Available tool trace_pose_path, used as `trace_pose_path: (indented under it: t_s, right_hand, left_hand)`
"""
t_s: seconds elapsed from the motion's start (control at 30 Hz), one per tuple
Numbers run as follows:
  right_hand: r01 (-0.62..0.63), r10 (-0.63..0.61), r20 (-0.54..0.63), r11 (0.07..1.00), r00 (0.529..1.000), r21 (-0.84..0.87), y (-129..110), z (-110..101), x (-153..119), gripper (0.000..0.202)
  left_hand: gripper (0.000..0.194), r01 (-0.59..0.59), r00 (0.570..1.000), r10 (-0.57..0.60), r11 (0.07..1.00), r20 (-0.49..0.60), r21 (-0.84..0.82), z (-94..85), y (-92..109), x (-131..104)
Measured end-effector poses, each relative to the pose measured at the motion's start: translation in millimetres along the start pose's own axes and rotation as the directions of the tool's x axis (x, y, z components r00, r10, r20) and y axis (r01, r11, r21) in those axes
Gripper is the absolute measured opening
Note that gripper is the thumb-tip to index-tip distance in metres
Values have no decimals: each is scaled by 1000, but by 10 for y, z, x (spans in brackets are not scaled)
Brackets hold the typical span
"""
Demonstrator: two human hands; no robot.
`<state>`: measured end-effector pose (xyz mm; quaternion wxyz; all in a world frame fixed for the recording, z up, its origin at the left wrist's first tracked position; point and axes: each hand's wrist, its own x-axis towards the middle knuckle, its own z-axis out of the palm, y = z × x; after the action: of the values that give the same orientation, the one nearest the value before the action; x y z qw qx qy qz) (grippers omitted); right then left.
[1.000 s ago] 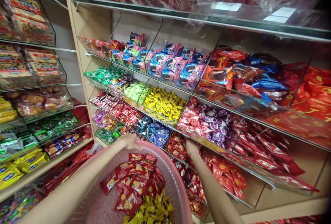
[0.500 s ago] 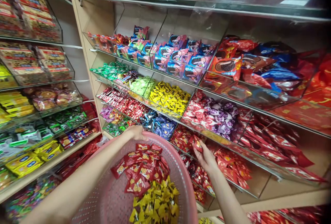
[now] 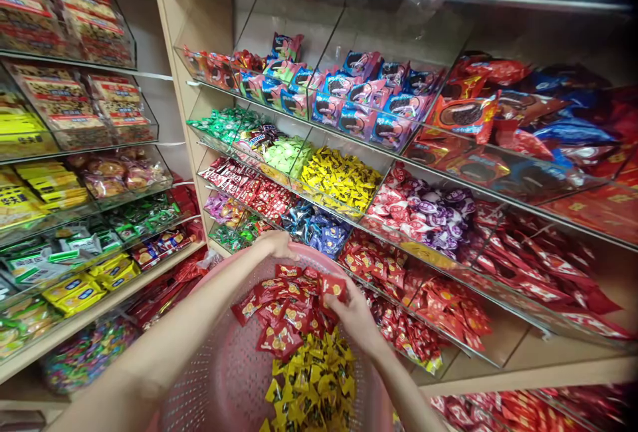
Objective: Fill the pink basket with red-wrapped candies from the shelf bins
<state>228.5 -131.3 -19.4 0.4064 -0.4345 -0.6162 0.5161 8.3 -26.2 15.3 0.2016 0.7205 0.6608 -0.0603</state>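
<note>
My left hand (image 3: 276,246) is closed over the far rim of a pink perforated plastic basket (image 3: 214,365). Inside the basket lies a heap of red candy packets (image 3: 282,319), with yellow-wrapped candies (image 3: 314,385) on the near side of it. Over the basket's right part, my right hand (image 3: 349,309) pinches a red candy packet (image 3: 332,286) between thumb and fingers, just above the red heap. A shelf bin of similar red packets (image 3: 373,259) is beyond the basket's right rim.
Tiered clear bins rise in front, holding yellow candies (image 3: 341,179), purple candies (image 3: 443,216) and wrapped cookies (image 3: 393,129). Glass shelf edges (image 3: 448,266) jut out close to my right arm. On the left stands another rack with yellow packs (image 3: 72,292).
My right hand has moved left from the shelf bin to above the basket, carrying a red packet. My left hand stays on the rim, and the view has shifted slightly.
</note>
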Motion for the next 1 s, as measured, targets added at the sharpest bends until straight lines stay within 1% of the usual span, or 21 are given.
trace_pose_path:
  t_s: [0.03,0.07,0.13,0.17,0.23,0.33,0.47,0.67,0.77,0.87,1.0]
  right_hand:
    - [83,-82,9,982,997,-167,29,58,11,39]
    - [156,-151,42,935,988,-318,56,113,17,39]
    - [269,-233,136,808,963,-524,104,215,21,42]
    - [308,-247,184,753,951,-582,128,261,22,44]
    - [349,-242,252,676,937,-649,178,337,29,48]
    - [372,-205,315,623,927,-688,258,399,55,50]
    - [390,-213,335,645,918,-658,330,404,90,44]
    - [411,-333,243,704,911,-579,364,373,162,37]
    - [422,-328,265,705,907,-570,366,365,176,37]
    - [427,-319,286,721,904,-546,336,382,163,33]
    - [408,-327,245,763,913,-501,213,441,166,29]
  left_hand:
    - [59,3,1000,-3,1000,-2,-4,-5,0,-12]
    - [59,4,1000,-4,1000,-2,-8,-10,-2,-25]
    - [58,-3,1000,3,1000,-12,-13,-15,-11,-47]
    - [58,-8,1000,8,1000,-20,-14,-15,-18,-54]
    - [59,-15,999,15,1000,-37,-14,-8,-38,-62]
    - [61,-19,999,18,1000,-40,-6,10,-76,-54]
    - [59,-37,999,37,999,-33,-16,28,-119,-43]
    - [59,-1,1000,1,1000,-30,-13,-29,-80,-97]
    - [56,10,1000,-10,1000,-24,-10,-72,-58,-120]
    - [56,19,999,-19,1000,-29,-23,-82,-66,-129]
    - [57,28,999,-29,999,-27,-37,-74,-72,-157]
